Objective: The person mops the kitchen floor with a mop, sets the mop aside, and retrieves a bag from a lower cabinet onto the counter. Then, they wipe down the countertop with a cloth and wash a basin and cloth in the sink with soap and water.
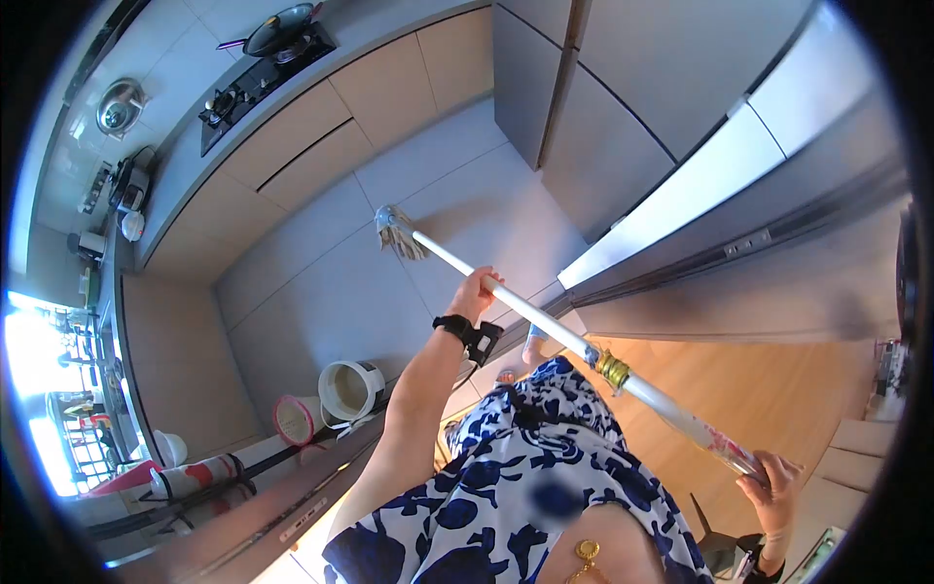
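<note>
A string mop with a long white pole [545,321] stretches diagonally across the view. Its grey-beige mop head [397,234] rests on the grey tiled floor. My left hand [475,293] is wrapped round the lower part of the pole; a black band and a small dark device are strapped at that wrist. My right hand [773,479] grips the pole's top end, at the lower right. Between the hands, a gold-coloured wrapping [612,368] surrounds the pole at a joint.
A white bucket [350,392] and a pink-rimmed bin [295,420] stand on the tiles at left. Beige cabinets [311,136] carry a gas stove [263,90] with a pan [280,35]. Tall grey doors [623,146] rise at right. Wooden floor [749,389] lies beyond the door track.
</note>
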### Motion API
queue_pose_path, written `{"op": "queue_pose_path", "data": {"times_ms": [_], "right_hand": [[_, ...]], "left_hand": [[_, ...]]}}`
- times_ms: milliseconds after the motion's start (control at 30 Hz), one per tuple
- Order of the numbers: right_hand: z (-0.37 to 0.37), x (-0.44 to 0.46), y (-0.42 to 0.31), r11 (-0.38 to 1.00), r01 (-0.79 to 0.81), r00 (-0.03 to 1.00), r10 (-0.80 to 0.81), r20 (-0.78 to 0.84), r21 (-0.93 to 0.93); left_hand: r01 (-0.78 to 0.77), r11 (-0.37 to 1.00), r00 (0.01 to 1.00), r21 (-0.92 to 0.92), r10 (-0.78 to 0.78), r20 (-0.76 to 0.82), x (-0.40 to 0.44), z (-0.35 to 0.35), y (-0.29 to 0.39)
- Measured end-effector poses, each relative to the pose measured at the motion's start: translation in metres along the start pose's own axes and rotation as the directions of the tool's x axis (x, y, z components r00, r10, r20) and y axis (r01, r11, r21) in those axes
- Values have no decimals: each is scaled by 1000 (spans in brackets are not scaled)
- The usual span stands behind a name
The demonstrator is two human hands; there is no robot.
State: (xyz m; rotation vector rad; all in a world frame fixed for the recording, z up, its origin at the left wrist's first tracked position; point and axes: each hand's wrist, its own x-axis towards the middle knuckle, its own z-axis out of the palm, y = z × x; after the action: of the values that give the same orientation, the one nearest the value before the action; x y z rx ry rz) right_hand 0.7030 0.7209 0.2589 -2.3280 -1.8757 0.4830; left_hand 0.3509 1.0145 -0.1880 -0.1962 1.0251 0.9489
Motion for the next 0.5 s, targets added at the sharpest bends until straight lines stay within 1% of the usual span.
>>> {"op": "queue_pose_path", "data": {"times_ms": [67, 100, 167, 200, 267, 367, 433, 467, 500], "right_hand": [[-12, 9, -9, 990, 71, 996, -78, -52, -125], [-20, 10, -8, 991, 44, 999, -45, -9, -124], [-36, 7, -17, 992, -17, 997, 26, 78, -125], [-42, 0, -27, 980, -4, 998, 17, 64, -200], [-46, -5, -40, 936, 30, 1000, -27, 14, -351], [-59, -12, -62, 940, -65, 996, 83, 42, -336], [-70, -7, -84, 917, -60, 998, 57, -19, -394], [-67, 7, -94, 908, -56, 998, 40, -47, -416], [-70, 16, -112, 905, -79, 997, 69, -41, -419]], "left_hand": [[-62, 998, 998, 1, 62, -31, -4, 20, 8], [-79, 997, 997, 23, 80, -21, -11, 25, 10], [-108, 994, 989, -20, 109, 99, -20, 39, 29], [-100, 994, 984, -36, 104, 146, -29, 38, 27], [-47, 999, 989, -2, 46, 139, -30, 51, 27], [9, 997, 990, 71, -19, 140, -21, 73, 52], [40, 991, 983, 126, -62, 170, -24, 101, 66], [50, 986, 981, 157, -78, 180, -11, 114, 77], [93, 985, 956, 145, -129, 262, 18, 114, 84]]}}
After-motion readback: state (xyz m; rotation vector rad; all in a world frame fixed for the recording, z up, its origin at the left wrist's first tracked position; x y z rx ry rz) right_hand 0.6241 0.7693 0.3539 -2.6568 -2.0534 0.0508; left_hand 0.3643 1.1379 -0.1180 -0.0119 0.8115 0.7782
